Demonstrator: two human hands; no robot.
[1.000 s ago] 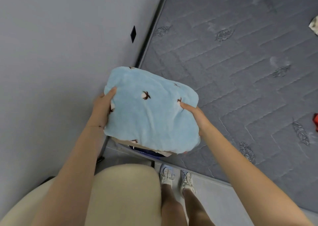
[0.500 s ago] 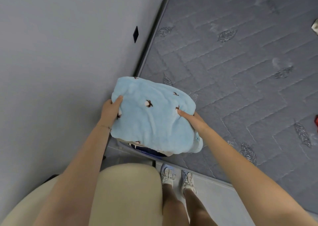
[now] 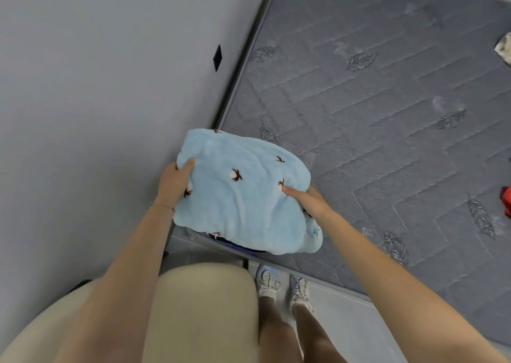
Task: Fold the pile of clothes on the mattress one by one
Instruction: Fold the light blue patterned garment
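Fingers (image 3: pixel 189 164) of the left hand (image 3: pixel 172 187) and right hand (image 3: pixel 313 203) pinch the folded blue fleece (image 3: pixel 243 207) at nine and three o'clock, thumbs on top, the rest hidden. It's at the mattress (image 3: pixel 387 141) corner, seven o'clock; best lowered level, hands slid out sideways.

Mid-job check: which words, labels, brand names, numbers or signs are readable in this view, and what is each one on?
None can be read.
The blue fleece garment carries only small brown-and-white motifs, no lettering.
The mattress shows stitched leaf shapes, no writing.
The black diamond is blank.
The shoes are too small to show any brand.
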